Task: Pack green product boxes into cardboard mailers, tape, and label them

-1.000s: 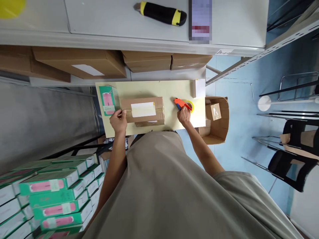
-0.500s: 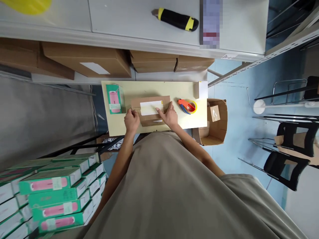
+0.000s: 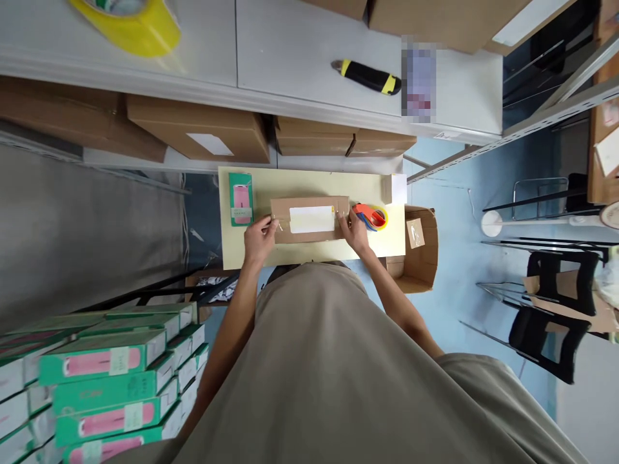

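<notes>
A brown cardboard box (image 3: 309, 220) with a white label lies on a small pale yellow table (image 3: 309, 187). My left hand (image 3: 259, 238) grips its left end, fingers curled on the taped edge. At the box's right end, my right hand (image 3: 355, 232) presses with curled fingers. An orange tape dispenser (image 3: 370, 216) with a yellow roll lies just right of my right hand. A green and pink product box (image 3: 240, 198) lies at the table's left end.
An open cardboard carton (image 3: 420, 248) stands on the blue floor right of the table. Stacked green boxes (image 3: 106, 380) are at lower left. On the grey shelf above lie a yellow tape roll (image 3: 130, 22) and a black-yellow knife (image 3: 367, 76). Black chairs (image 3: 556, 309) stand at right.
My right hand let go of the tape dispenser, crossed to the box top, then slid to the box's right end. The left hand stayed at the left end.
</notes>
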Motion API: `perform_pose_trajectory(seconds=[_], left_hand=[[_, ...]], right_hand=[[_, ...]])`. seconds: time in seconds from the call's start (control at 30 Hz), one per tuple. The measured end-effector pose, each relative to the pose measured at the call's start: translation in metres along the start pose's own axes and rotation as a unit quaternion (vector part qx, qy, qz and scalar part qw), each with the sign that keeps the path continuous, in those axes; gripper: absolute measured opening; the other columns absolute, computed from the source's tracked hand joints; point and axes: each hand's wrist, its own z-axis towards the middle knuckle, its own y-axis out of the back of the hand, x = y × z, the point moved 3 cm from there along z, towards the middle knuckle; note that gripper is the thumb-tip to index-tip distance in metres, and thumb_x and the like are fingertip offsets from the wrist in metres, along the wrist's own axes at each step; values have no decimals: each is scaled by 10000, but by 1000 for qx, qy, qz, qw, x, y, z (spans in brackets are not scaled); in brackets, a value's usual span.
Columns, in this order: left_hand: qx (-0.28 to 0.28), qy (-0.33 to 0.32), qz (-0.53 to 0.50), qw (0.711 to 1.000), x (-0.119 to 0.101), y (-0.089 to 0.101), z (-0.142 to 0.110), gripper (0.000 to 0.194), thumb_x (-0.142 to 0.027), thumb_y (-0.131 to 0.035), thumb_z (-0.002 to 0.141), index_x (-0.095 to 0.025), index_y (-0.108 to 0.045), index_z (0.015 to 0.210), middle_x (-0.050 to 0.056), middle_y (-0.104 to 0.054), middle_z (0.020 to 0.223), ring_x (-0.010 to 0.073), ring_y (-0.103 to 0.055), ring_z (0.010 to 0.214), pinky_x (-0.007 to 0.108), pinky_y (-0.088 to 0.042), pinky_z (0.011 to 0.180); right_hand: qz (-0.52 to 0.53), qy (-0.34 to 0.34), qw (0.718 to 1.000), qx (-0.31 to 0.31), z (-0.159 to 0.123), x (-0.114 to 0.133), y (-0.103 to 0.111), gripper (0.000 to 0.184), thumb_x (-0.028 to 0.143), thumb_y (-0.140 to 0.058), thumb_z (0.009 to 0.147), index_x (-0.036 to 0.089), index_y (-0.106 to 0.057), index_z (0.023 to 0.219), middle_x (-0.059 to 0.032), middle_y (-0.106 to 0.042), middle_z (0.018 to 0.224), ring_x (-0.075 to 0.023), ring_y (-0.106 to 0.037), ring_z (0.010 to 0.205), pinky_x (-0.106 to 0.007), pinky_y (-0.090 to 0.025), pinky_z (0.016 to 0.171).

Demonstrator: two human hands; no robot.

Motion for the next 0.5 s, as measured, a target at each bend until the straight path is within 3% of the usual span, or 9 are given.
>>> perform_pose_trajectory(seconds=[0.1,0.17,0.3,0.4,0.5], left_hand=[[3,-59,-40,997,-2,19,-6,392,-437,-734,945,-184,-812,1234,127,-799,1329,225,-791,961,323,-660,887],[18,-45,-63,997,3,22,-8,470,-401,-747,930,-188,-775,1348,128,-804,1328,227,-809,961,334,-670,912],[48,31,-57,997,29,9,-7,489,-247,-672,897,-185,-754,1375,152,-821,1366,273,-838,1071,408,-658,1057],[76,90,-27,993,54,-3,-7,469,-202,-667,817,-185,-795,1268,168,-831,1370,321,-824,1169,493,-606,1179],[96,115,-24,988,70,-8,-4,419,-205,-685,755,-201,-822,1151,157,-862,1253,349,-822,1171,530,-601,1186]], right_hand=[[81,22,993,-81,-16,5,23,663,704,-429,1183,182,-717,1473,-205,-715,1461,-309,-718,1263,-421,-630,1091],[113,20,989,-94,-22,3,25,691,763,-544,1122,196,-741,1464,-216,-662,1553,-320,-711,1310,-446,-635,1134],[205,-34,978,-34,-25,-8,-11,760,828,-625,1052,168,-735,1413,-222,-712,1489,-302,-780,1244,-424,-670,1078],[246,-97,965,7,-24,-21,-48,683,791,-562,1095,167,-741,1307,-235,-732,1503,-296,-812,1247,-415,-679,1030],[249,-127,960,30,-18,-32,-66,611,750,-611,1084,166,-756,1194,-229,-810,1375,-303,-842,1166,-440,-684,1004]])
